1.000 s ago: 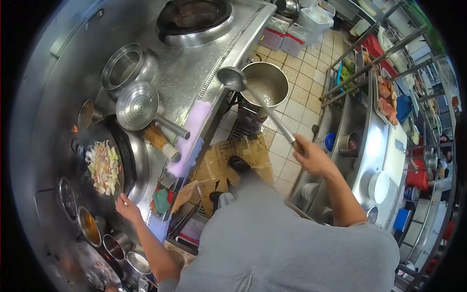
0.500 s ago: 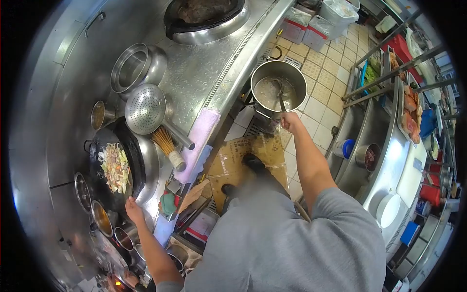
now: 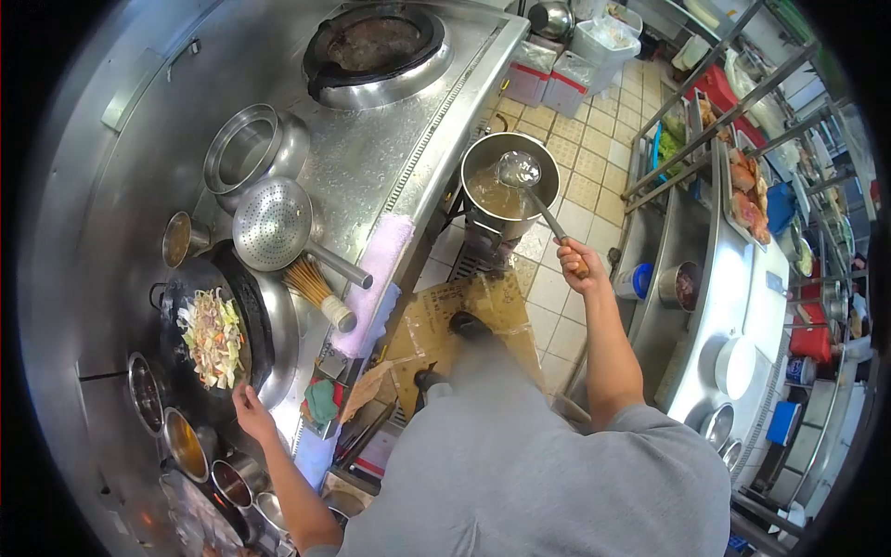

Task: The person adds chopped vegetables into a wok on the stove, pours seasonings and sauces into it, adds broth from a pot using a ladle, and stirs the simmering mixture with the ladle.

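My right hand (image 3: 582, 265) grips the wooden end of a ladle (image 3: 553, 218). The ladle's bowl, holding clear liquid, is over the tall stockpot (image 3: 471, 215), which has cloudy broth inside. At the wok's near edge my left hand (image 3: 253, 415) is closed, its fingers at the rim; exactly what part they grip is partly hidden. The dark wok (image 3: 181, 357) rests tilted on a burner. Inside it lie chopped cabbage, carrot and pale pieces, a vegetable mix (image 3: 213, 336).
A perforated strainer (image 3: 272, 223) and bamboo brush (image 3: 318, 295) lie beside the wok. Along the steel counter's edge is a pink towel (image 3: 376, 283). Metal seasoning pots (image 3: 186, 444) stand nearby. Flattened cardboard (image 3: 436, 325) covers the floor. A shelf with a meat tray (image 3: 750, 200) stands right.
My right hand has moved right and down, lifting the ladle's bowl up from the broth with liquid in it. My left hand stays by the wok's edge. The view has shifted slightly.
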`<state>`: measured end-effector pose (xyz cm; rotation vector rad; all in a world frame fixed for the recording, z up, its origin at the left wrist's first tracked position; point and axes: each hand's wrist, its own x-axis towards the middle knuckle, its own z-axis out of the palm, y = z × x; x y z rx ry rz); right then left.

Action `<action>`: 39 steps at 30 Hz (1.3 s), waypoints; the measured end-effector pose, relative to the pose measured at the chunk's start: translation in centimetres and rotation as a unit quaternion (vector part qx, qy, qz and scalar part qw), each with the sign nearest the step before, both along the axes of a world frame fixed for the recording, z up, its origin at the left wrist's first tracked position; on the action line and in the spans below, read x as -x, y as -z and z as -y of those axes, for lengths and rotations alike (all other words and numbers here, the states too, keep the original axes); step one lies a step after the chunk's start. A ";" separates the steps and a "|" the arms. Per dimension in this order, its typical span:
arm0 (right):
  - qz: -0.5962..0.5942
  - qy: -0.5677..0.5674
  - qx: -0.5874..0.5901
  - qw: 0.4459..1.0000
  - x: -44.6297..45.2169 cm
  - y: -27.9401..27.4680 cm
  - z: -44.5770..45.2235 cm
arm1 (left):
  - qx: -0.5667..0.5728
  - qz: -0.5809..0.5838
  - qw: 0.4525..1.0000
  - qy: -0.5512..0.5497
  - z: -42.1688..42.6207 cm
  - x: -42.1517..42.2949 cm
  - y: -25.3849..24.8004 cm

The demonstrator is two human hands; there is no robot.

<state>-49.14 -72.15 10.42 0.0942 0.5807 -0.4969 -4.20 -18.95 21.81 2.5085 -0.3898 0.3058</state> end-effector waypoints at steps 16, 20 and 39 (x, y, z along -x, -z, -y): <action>0.086 -0.158 0.118 0.977 -11.1 -21.2 -8.0 | 0.057 0.086 0.993 0.065 -1.2 -0.5 1.7; 0.204 -0.235 0.081 0.947 -16.6 -24.1 -12.7 | 0.067 0.061 0.995 0.052 -1.4 -0.5 1.7; -0.003 -0.527 0.433 0.731 -39.9 -17.4 -32.6 | 0.043 0.012 0.998 0.038 -2.0 0.5 -0.3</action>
